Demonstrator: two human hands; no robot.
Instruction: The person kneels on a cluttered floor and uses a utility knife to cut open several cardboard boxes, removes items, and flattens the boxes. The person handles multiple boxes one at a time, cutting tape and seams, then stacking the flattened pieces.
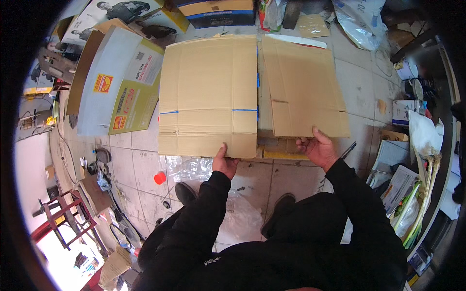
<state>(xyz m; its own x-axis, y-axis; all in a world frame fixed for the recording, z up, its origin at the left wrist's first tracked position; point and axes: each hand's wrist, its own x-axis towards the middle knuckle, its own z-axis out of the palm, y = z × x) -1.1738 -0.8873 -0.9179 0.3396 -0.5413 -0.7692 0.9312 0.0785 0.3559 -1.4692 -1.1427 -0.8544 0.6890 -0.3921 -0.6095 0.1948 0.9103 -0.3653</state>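
Note:
Two flattened sheets of brown corrugated cardboard lie side by side before me. My left hand [225, 163] grips the near edge of the left cardboard sheet [208, 83], thumb on top and fingers underneath. This sheet has creases and short blue lines across it. The right cardboard sheet [304, 83] tilts slightly, and my right hand [320, 148] pinches its near edge with the thumb above. Below the two sheets more flattened cardboard [284, 153] shows, partly covered, with a yellow strip along its edge.
A printed motor-oil carton [120, 83] leans at the left. An orange cap [160, 178] and clear plastic film [193, 168] lie on the tiled floor near my shoes. Spring onions [418, 211] and cans [412, 89] line the right side. A white sack [360, 23] stands at the back.

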